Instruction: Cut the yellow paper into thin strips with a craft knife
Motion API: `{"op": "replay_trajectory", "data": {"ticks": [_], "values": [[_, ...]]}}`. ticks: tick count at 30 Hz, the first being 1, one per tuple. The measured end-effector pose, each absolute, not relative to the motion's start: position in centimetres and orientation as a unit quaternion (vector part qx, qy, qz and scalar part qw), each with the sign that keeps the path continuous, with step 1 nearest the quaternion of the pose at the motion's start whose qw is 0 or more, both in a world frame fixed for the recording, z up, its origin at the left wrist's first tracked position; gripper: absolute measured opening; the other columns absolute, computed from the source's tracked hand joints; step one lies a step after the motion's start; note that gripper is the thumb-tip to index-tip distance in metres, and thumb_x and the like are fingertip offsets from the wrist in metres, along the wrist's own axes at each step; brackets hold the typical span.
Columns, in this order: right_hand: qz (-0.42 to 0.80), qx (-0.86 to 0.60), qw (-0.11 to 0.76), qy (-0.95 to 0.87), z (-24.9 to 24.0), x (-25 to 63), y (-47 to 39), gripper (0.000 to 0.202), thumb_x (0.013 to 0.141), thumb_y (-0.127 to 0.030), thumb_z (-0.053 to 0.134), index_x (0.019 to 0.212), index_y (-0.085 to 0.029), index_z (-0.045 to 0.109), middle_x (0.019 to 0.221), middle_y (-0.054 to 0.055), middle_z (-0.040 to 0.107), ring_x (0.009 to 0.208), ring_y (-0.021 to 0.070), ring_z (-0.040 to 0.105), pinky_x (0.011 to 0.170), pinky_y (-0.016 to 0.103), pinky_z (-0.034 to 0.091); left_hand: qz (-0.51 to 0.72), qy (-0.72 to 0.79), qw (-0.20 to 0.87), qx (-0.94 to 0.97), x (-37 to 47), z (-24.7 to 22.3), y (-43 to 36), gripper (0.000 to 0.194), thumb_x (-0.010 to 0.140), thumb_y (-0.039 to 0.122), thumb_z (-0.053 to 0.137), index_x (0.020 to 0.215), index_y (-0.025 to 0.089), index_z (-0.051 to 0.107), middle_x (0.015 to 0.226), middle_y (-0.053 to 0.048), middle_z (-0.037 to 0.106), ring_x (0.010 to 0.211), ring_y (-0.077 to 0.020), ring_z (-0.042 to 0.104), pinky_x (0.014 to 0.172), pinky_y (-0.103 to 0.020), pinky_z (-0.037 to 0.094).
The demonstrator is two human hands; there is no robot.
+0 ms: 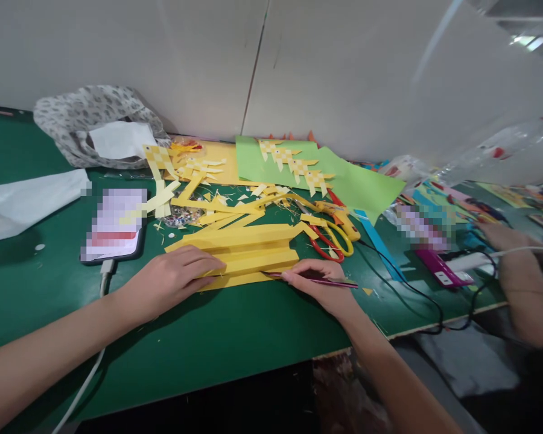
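A folded sheet of yellow paper with lengthwise creases lies near the front of the green table. My left hand rests on its left part, fingers stretched out and pressing it down. In my right hand is a slim, pointed purple tool, gripped between thumb and fingers; its exact kind cannot be made out. The tip touches the paper along the lower fold. Just behind the right hand lie scissors with red handles and a yellow-orange glue gun.
Yellow strips and scraps litter the table behind the paper. Checkered paper fish lie on green sheets. A charging phone is at left, before a patterned cloth bag. Cables and another person's arm are at right.
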State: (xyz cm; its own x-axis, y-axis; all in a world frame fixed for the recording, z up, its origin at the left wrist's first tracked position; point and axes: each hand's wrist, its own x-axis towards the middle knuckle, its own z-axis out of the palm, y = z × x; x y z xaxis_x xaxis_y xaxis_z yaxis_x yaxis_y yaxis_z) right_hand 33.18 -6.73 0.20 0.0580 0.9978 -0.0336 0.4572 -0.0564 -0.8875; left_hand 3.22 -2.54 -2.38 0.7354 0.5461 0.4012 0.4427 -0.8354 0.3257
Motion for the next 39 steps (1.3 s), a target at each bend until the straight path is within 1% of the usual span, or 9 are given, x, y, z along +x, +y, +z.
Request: {"op": "replay_trajectory", "data": {"ticks": [8,12,15,20,24,28,31,34,39], "values": [[0.381,-0.599,0.391,-0.586,0.6,30.7,-7.0,0.017,0.064,-0.035,0.077,0.059,-0.021,0.071,0.063,0.004,0.072,0.056,0.0172,0.063,0.051,0.027,0.049,0.255,0.272,0.094,0.923,3.2,-2.5,-2.7,0.028,0.097,0.025,0.042,0.116,0.023,0.062,0.109,-0.006,0.069,0.098,-0.0183,0.065,0.083,-0.029,0.053],[0.418,-0.582,0.384,-0.582,0.5,28.6,-6.8,0.017,0.064,-0.034,0.076,0.057,-0.020,0.070,0.056,0.002,0.068,0.048,0.0135,0.057,0.044,0.024,0.043,0.261,0.269,0.046,0.926,3.3,-2.4,-2.8,0.032,0.098,0.024,0.039,0.121,0.027,0.061,0.117,-0.005,0.067,0.101,-0.0190,0.065,0.082,-0.030,0.054],[0.432,-0.586,0.383,-0.569,0.2,28.4,-6.7,0.018,0.063,-0.034,0.077,0.056,-0.019,0.069,0.053,0.001,0.066,0.046,0.0121,0.055,0.044,0.023,0.041,0.263,0.259,0.007,0.929,3.5,-2.3,-2.7,0.030,0.098,0.024,0.040,0.116,0.027,0.064,0.118,-0.003,0.068,0.100,-0.0186,0.065,0.083,-0.031,0.053],[0.439,-0.585,0.385,-0.563,-0.1,28.7,-6.7,0.018,0.063,-0.035,0.077,0.058,-0.020,0.069,0.057,0.002,0.067,0.049,0.0127,0.056,0.047,0.024,0.042,0.303,0.220,-0.025,0.927,3.5,-1.8,-2.7,0.025,0.096,0.018,0.042,0.106,0.022,0.065,0.104,-0.003,0.072,0.092,-0.0167,0.066,0.082,-0.030,0.052],[0.436,-0.585,0.388,-0.564,-0.2,28.7,-6.8,0.019,0.063,-0.036,0.077,0.058,-0.020,0.069,0.058,0.002,0.068,0.051,0.0137,0.058,0.049,0.025,0.044,0.353,0.211,0.000,0.912,3.4,-0.9,-3.1,0.017,0.095,0.017,0.046,0.100,0.019,0.062,0.093,-0.004,0.073,0.085,-0.0156,0.067,0.079,-0.028,0.052],[0.430,-0.576,0.385,-0.578,0.0,28.5,-6.9,0.018,0.064,-0.037,0.077,0.062,-0.020,0.071,0.062,0.003,0.070,0.054,0.0153,0.061,0.051,0.026,0.046,0.344,0.243,0.029,0.906,3.6,-0.6,-3.3,0.015,0.094,0.020,0.046,0.089,0.017,0.060,0.085,-0.004,0.072,0.079,-0.0167,0.067,0.073,-0.029,0.053],[0.428,-0.575,0.376,-0.587,0.0,28.4,-6.9,0.017,0.064,-0.036,0.077,0.064,-0.019,0.073,0.064,0.004,0.071,0.058,0.0167,0.063,0.052,0.026,0.047,0.318,0.265,0.035,0.910,3.9,-1.0,-3.1,0.013,0.091,0.023,0.053,0.098,0.016,0.061,0.098,-0.007,0.072,0.093,-0.0194,0.067,0.081,-0.031,0.054],[0.418,-0.577,0.371,-0.595,-0.1,28.3,-6.8,0.018,0.064,-0.036,0.078,0.065,-0.019,0.074,0.064,0.004,0.072,0.057,0.0161,0.063,0.052,0.025,0.046,0.287,0.270,0.044,0.918,4.1,-1.8,-2.8,0.028,0.091,0.025,0.053,0.118,0.017,0.058,0.115,-0.008,0.068,0.106,-0.0212,0.063,0.090,-0.034,0.052],[0.410,-0.588,0.367,-0.593,-0.1,28.4,-6.7,0.017,0.064,-0.035,0.077,0.061,-0.018,0.073,0.058,0.003,0.069,0.051,0.0136,0.059,0.047,0.023,0.042,0.245,0.269,0.090,0.927,4.1,-2.3,-2.4,0.028,0.094,0.029,0.050,0.119,0.023,0.061,0.116,-0.005,0.068,0.104,-0.0202,0.064,0.089,-0.034,0.052]]}}
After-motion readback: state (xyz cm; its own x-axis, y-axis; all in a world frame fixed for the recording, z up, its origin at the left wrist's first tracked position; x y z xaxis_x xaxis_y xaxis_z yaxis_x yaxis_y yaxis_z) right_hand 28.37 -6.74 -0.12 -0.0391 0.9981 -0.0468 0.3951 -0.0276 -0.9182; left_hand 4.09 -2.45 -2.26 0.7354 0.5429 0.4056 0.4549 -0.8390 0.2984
